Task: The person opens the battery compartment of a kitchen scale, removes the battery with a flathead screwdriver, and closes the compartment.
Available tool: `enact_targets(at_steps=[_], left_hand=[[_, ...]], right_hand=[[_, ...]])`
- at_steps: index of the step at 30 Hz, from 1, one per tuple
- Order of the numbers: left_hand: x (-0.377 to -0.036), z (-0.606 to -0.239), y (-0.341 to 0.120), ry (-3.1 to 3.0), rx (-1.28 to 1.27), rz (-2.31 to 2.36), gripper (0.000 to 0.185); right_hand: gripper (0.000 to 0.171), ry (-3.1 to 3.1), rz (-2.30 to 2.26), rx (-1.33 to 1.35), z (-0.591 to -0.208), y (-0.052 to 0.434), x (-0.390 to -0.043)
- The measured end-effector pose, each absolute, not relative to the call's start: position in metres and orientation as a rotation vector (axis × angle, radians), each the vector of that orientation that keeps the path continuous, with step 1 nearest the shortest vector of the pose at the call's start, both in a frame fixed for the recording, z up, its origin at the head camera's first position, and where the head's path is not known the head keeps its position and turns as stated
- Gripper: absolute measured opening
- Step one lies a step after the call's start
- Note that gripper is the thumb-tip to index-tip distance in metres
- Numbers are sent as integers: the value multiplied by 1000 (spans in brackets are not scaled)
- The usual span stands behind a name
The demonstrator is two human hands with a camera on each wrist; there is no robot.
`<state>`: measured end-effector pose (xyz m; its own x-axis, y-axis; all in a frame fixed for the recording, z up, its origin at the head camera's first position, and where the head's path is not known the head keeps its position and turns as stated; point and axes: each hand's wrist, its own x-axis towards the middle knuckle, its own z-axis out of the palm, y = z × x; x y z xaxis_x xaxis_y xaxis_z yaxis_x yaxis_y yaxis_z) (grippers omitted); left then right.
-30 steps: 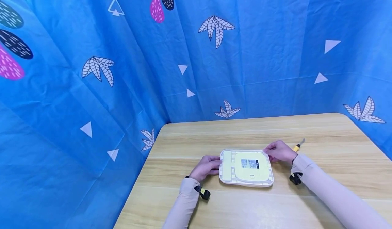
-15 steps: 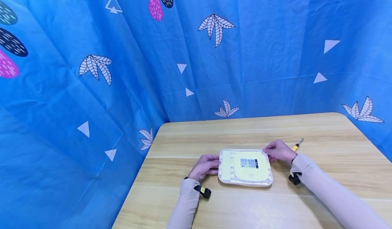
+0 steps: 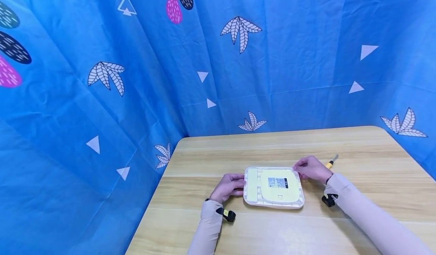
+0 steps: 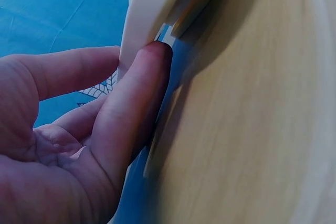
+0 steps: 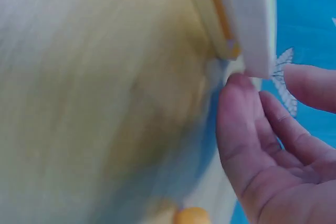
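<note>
A white, flat, rectangular device point(image 3: 252, 186) with rounded corners lies with its underside up over the wooden table, showing a pale raised panel and a printed label. At its left edge my left hand point(image 3: 230, 186) pinches the rim; in the left wrist view the thumb point(image 4: 126, 103) is on the table side and a finger point(image 4: 79, 66) on the other. My right hand point(image 3: 310, 168) holds the far right corner. In the right wrist view one digit point(image 5: 239, 119) meets the corner from below, while another point(image 5: 315, 85) sits close beside the white edge point(image 5: 252, 30).
A yellow-handled screwdriver point(image 3: 333, 161) lies behind my right wrist, its metal tip pointing away. The wooden table point(image 3: 272, 236) extends around the device. Blue patterned curtain point(image 3: 299, 58) hangs along the table's left and far sides. Both wrists carry small black cameras point(image 3: 229, 215).
The hands keep their places at the device's left edge and far right corner. The head view has shifted slightly; the screwdriver stays where it was.
</note>
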<state>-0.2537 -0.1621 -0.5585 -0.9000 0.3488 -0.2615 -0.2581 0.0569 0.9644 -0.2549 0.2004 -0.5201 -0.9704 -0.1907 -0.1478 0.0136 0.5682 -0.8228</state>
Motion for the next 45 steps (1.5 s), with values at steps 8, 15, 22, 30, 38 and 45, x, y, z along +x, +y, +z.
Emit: enact_targets(at_steps=[8, 15, 22, 30, 38, 45], left_hand=[[-254, -560, -163, 1901, 87, 1897, 43], [-256, -559, -165, 1881, 101, 1895, 44], [-255, -558, -165, 1894, 80, 1896, 44], [-254, -557, -164, 1907, 70, 1901, 43], [-254, -557, -163, 1903, 65, 1904, 44], [-253, -557, -162, 1897, 79, 1898, 43]], right_hand=[[21, 2850, -1183, -380, -497, 195, -244], [18, 2855, -1081, -545, -489, 174, -224], [16, 2924, -864, -863, -490, 152, -202], [13, 2995, -601, -1161, -493, 136, -190], [26, 3062, -416, -1254, -500, 130, -184], [28, 3074, -374, -1243, -500, 128, -180]])
